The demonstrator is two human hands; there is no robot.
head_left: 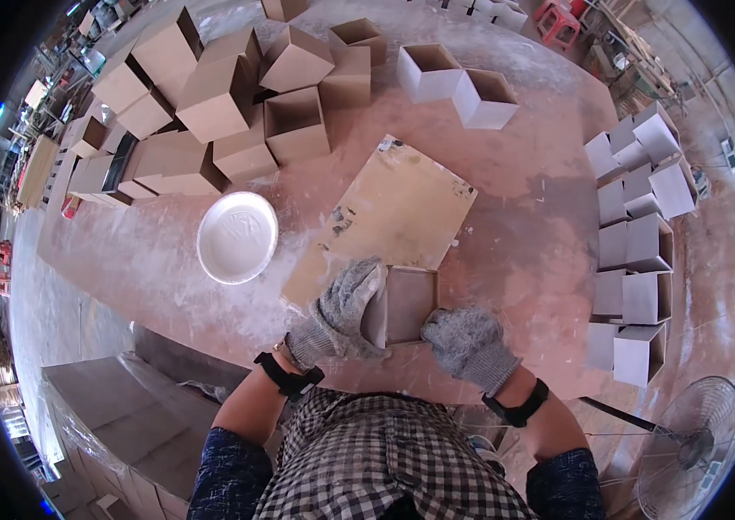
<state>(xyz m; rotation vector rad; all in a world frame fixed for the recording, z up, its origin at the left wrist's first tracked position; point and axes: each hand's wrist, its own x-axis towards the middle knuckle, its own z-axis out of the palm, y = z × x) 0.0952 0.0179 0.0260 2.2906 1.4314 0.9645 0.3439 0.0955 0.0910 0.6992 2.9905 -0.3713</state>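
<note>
Near the table's front edge stands a small open box [411,303] with pale grey-white sides and a brown rim, its opening toward me. My left hand [346,310], in a grey knitted glove, is wrapped round the box's left side. Also gloved in grey, my right hand [470,342] is closed at the box's lower right edge; its fingertips are partly hidden there. Just beyond the box lies a tan board [393,208] with dark stains and chipped corners. Left of the board sits a round white basin [237,236] holding a white substance.
Brown open boxes [211,100] are piled at the table's back left. Two white-sided boxes [482,97] stand at the back. More pale boxes [636,243] line the right side. A fan [692,446] stands at lower right, and plastic-wrapped stacked sheets [103,399] at lower left.
</note>
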